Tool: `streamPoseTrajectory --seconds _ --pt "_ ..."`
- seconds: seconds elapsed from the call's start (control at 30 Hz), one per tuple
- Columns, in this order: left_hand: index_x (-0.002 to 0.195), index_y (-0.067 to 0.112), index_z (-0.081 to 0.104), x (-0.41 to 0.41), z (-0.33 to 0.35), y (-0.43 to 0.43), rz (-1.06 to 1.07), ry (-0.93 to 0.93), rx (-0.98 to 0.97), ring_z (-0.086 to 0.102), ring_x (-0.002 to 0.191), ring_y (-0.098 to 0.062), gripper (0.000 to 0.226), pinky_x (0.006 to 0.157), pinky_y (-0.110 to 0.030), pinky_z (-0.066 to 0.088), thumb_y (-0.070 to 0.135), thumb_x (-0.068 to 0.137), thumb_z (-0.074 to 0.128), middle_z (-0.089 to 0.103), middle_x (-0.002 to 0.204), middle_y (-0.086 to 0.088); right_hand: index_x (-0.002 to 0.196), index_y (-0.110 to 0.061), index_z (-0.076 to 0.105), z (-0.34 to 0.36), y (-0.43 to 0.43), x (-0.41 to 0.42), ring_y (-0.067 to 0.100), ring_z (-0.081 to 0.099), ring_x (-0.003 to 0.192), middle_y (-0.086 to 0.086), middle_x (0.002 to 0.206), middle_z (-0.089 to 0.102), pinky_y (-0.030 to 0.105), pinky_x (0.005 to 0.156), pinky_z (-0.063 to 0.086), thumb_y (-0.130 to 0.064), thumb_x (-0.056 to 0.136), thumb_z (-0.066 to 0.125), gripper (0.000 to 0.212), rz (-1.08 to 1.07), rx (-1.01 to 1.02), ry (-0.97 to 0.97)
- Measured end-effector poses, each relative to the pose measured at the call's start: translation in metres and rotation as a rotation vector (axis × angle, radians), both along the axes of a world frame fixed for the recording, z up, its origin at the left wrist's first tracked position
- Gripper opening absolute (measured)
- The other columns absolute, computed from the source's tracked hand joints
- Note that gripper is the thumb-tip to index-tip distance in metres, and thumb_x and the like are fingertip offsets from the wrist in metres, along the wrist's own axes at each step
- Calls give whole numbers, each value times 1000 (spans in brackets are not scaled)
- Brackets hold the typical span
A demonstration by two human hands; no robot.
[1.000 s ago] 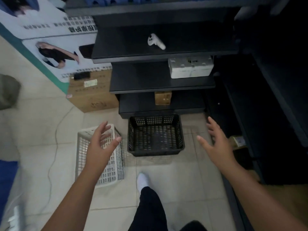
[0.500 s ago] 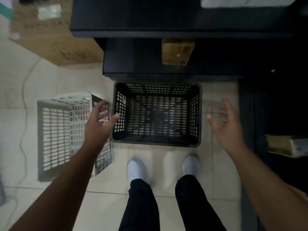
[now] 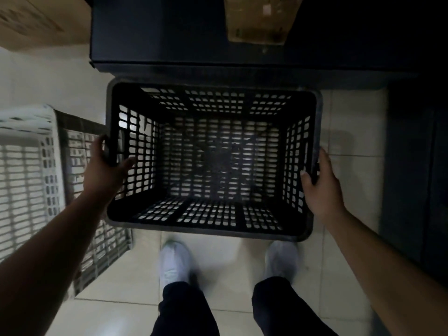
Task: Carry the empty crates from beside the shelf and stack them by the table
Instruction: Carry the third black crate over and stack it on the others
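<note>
Brown cardboard box (image 3: 36,20) is noted at far left, beside the dark shelf (image 3: 169,32). A smaller carton (image 3: 257,18) is set on the shelf's lowest board. A white crate (image 3: 24,178) is seen just left of the black crate (image 3: 218,103), close to the left forearm. The floor (image 3: 351,132) is laid with pale tiles and the room is dimly lit. White shoes (image 3: 174,263) are planted just behind the black crate.

The black crate, empty, is found directly before the shelf, between both grips. Its left rim is clasped by the left grip (image 3: 104,170), thumb inside the wall, fingers outside. Its right rim is clasped by the right grip (image 3: 322,187) in the same way. Whether it is lifted off the floor cannot be told.
</note>
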State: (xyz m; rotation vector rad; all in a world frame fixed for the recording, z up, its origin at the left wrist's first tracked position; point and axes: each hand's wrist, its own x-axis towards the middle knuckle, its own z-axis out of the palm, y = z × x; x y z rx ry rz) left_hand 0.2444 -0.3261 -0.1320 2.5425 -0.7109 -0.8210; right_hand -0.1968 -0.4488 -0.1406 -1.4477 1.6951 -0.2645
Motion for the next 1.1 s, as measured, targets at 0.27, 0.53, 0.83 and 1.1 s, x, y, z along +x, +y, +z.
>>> streamPoseTrajectory --seconds 0.27,0.53,0.83,1.1 --pt "110 14 59 2 1 -11 50 -3 37 59 57 -15 26 36 -21 44 1 90 67 69 92 -11 131 -19 47 8 -9 14 10 56 102 -6 112 60 8 82 36 3 90 45 46 -60 -140 26" --pt "82 41 61 6 99 18 240 189 8 48 49 -20 32 57 -34 44 9 76 65 61 74 -11 118 -20 54 128 -12 13 2 55 87 -8 97 60 0 70 36 3 90 46 37 -23 -120 10" --pt "97 47 70 17 310 42 239 90 -114 56 40 -5 48 44 -19 47 0 86 69 71 65 6 127 -23 55 307 -32 38 17 60 94 -3 107 65 29 75 43 0 91 51 43 30 -137 -19" --pt "106 30 66 2 496 94 402 -86 -263 54 35 -2 21 43 -15 43 16 91 68 67 54 13 142 -14 44 478 -57 72 29 54 121 10 132 60 42 101 43 0 92 49 53 272 -206 -104"
